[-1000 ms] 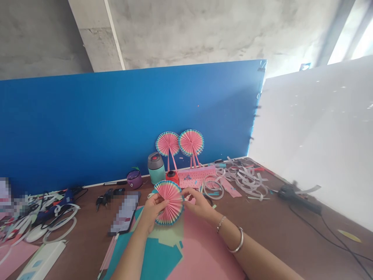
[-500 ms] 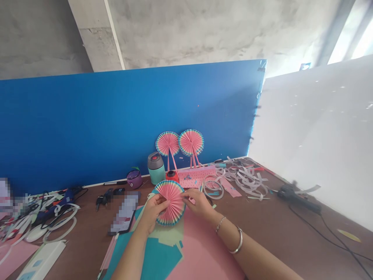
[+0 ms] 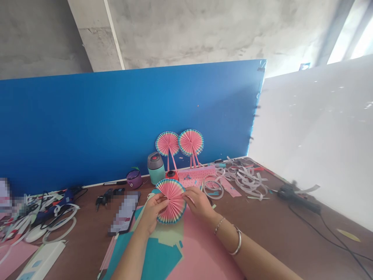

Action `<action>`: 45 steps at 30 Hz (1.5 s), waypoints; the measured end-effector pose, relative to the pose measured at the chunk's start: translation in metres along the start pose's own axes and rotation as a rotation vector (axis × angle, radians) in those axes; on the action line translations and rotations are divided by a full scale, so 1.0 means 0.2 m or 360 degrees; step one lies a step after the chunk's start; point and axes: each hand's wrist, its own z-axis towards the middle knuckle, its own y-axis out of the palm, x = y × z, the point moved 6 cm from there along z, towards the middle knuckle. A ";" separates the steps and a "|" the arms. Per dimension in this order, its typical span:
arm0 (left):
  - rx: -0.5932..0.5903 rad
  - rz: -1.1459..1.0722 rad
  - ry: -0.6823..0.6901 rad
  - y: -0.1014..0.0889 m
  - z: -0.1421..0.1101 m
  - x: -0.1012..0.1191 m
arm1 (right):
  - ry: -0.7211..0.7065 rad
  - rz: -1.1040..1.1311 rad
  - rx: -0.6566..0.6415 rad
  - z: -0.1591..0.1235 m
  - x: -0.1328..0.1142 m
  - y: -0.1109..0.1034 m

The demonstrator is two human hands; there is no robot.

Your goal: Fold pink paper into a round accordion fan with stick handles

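I hold a round pleated paper fan (image 3: 172,200), pink with a teal and yellow rim, upright above the table between both hands. My left hand (image 3: 152,212) pinches its left side near the centre. On the fan's right edge, the fingers of my right hand (image 3: 198,201) are closed; that wrist wears a bracelet and a bangle. Under my forearms lie sheets of pink (image 3: 204,249) and teal paper (image 3: 159,258).
Two finished fans (image 3: 180,143) lean on the blue partition, beside a teal flask (image 3: 155,168) and a purple pot (image 3: 134,179). A phone (image 3: 124,212), tape rolls (image 3: 212,187) and white paper strips (image 3: 247,179) lie around. A glue gun (image 3: 295,193) with its cord rests at right.
The fan has turned slightly and shifted a little to the right between my hands. My right hand has slid closer along its right edge.
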 end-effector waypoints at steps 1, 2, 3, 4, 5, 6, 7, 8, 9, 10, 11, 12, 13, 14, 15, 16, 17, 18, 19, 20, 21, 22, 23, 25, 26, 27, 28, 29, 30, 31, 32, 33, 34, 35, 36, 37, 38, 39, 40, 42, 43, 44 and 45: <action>-0.0014 -0.0005 -0.0011 0.00 0.00 -0.01 | -0.0005 0.0011 0.0000 0.00 0.00 0.00; -0.0027 -0.0016 -0.0020 0.00 0.00 -0.01 | -0.0007 0.0019 -0.0003 -0.01 0.01 0.01; -0.0044 -0.0034 -0.0028 0.01 0.00 -0.02 | -0.0008 0.0025 -0.0005 -0.01 0.01 0.01; -0.0065 -0.0055 -0.0036 0.01 0.00 -0.02 | -0.0005 0.0026 -0.0003 -0.01 0.02 0.01; -0.0089 -0.0077 -0.0046 0.02 0.00 -0.03 | -0.0002 0.0023 0.0005 -0.01 0.03 0.01; -0.0105 -0.0095 -0.0059 0.02 0.00 -0.03 | -0.0004 0.0016 0.0017 -0.01 0.03 0.01; -0.0108 -0.0106 -0.0073 0.02 0.00 -0.03 | -0.0010 0.0006 0.0031 -0.01 0.03 0.01; -0.0100 -0.0109 -0.0082 0.02 0.00 -0.04 | -0.0021 -0.0005 0.0048 -0.01 0.03 0.01; -0.0079 -0.0107 -0.0085 0.01 0.00 -0.04 | -0.0032 -0.0013 0.0063 -0.01 0.03 0.00; -0.0047 -0.0108 -0.0081 0.01 0.01 -0.04 | -0.0038 -0.0020 0.0074 -0.01 0.03 0.00; -0.0014 -0.0117 -0.0072 0.00 0.01 -0.04 | -0.0035 -0.0026 0.0085 -0.01 0.02 0.00; 0.0014 -0.0134 -0.0059 -0.01 0.01 -0.04 | -0.0026 -0.0032 0.0096 0.00 0.02 -0.01; 0.0033 -0.0156 -0.0047 -0.02 0.02 -0.04 | -0.0009 -0.0039 0.0107 0.00 0.02 -0.01; 0.0048 -0.0182 -0.0038 -0.02 0.02 -0.04 | 0.0007 -0.0044 0.0117 0.00 0.02 -0.02; 0.0057 -0.0205 -0.0032 -0.03 0.02 -0.04 | 0.0016 -0.0045 0.0123 0.00 0.02 -0.02; 0.0056 -0.0225 -0.0028 -0.03 0.03 -0.05 | 0.0018 -0.0044 0.0131 0.00 0.02 -0.02; 0.0054 -0.0245 -0.0027 -0.03 0.03 -0.05 | 0.0017 -0.0040 0.0137 0.00 0.02 -0.02; 0.0051 -0.0266 -0.0030 -0.03 0.03 -0.05 | 0.0014 -0.0034 0.0140 0.00 0.01 -0.02; 0.0052 -0.0291 -0.0033 -0.03 0.03 -0.05 | 0.0014 -0.0027 0.0142 0.01 0.02 -0.02; 0.0056 -0.0317 -0.0038 -0.03 0.03 -0.05 | 0.0019 -0.0021 0.0144 0.01 0.02 -0.02; 0.0064 -0.0346 -0.0041 -0.02 0.03 -0.05 | 0.0030 -0.0014 0.0150 0.00 0.02 -0.02; 0.0076 -0.0378 -0.0044 -0.02 0.03 -0.05 | 0.0043 -0.0006 0.0160 0.00 0.03 -0.02; 0.0090 -0.0414 -0.0044 -0.02 0.03 -0.05 | 0.0052 0.0003 0.0167 0.00 0.03 -0.01; 0.0125 -0.0491 -0.0039 -0.01 0.03 -0.05 | 0.0053 0.0028 0.0174 0.00 0.04 -0.01; 0.0144 -0.0526 -0.0040 0.00 0.03 -0.05 | 0.0049 0.0045 0.0169 0.00 0.04 -0.01; 0.0166 -0.0557 -0.0039 0.00 0.02 -0.05 | 0.0044 0.0061 0.0156 -0.01 0.04 0.00; 0.0187 -0.0582 -0.0041 0.01 0.02 -0.05 | 0.0041 0.0072 0.0139 -0.01 0.04 0.00; 0.0204 -0.0602 -0.0041 0.01 0.02 -0.06 | 0.0041 0.0079 0.0123 -0.01 0.04 0.01; 0.0215 -0.0619 -0.0042 0.01 0.01 -0.06 | 0.0044 0.0082 0.0109 -0.01 0.04 0.01; 0.0222 -0.0635 -0.0042 0.01 0.01 -0.06 | 0.0045 0.0083 0.0099 -0.01 0.04 0.01; 0.0227 -0.0648 -0.0044 0.01 0.01 -0.07 | 0.0044 0.0084 0.0094 -0.01 0.04 0.01; 0.0233 -0.0657 -0.0049 0.01 0.01 -0.07 | 0.0039 0.0087 0.0094 -0.01 0.04 0.01; 0.0239 -0.0663 -0.0056 0.01 0.01 -0.07 | 0.0036 0.0091 0.0096 -0.01 0.03 0.01; 0.0244 -0.0664 -0.0063 0.01 0.01 -0.07 | 0.0036 0.0094 0.0096 -0.01 0.03 0.01; 0.0245 -0.0659 -0.0069 0.01 0.01 -0.07 | 0.0036 0.0094 0.0096 -0.01 0.03 0.00; 0.0241 -0.0648 -0.0072 0.01 0.00 -0.07 | 0.0038 0.0091 0.0093 0.00 0.02 0.00; 0.0234 -0.0631 -0.0071 0.01 0.00 -0.07 | 0.0040 0.0087 0.0088 0.00 0.02 0.00; 0.0227 -0.0611 -0.0067 0.01 0.00 -0.06 | 0.0038 0.0083 0.0085 0.00 0.02 -0.01; 0.0219 -0.0586 -0.0063 0.01 0.00 -0.06 | 0.0035 0.0081 0.0082 0.00 0.02 -0.01; 0.0205 -0.0524 -0.0067 0.00 0.01 -0.06 | 0.0028 0.0075 0.0079 0.00 0.02 -0.01; 0.0197 -0.0488 -0.0074 -0.01 0.02 -0.06 | 0.0026 0.0071 0.0083 0.00 0.02 -0.01; 0.0184 -0.0446 -0.0082 -0.01 0.03 -0.06 | 0.0026 0.0064 0.0089 0.00 0.02 -0.01; 0.0176 -0.0396 -0.0090 -0.02 0.03 -0.07 | 0.0029 0.0055 0.0093 0.00 0.02 -0.01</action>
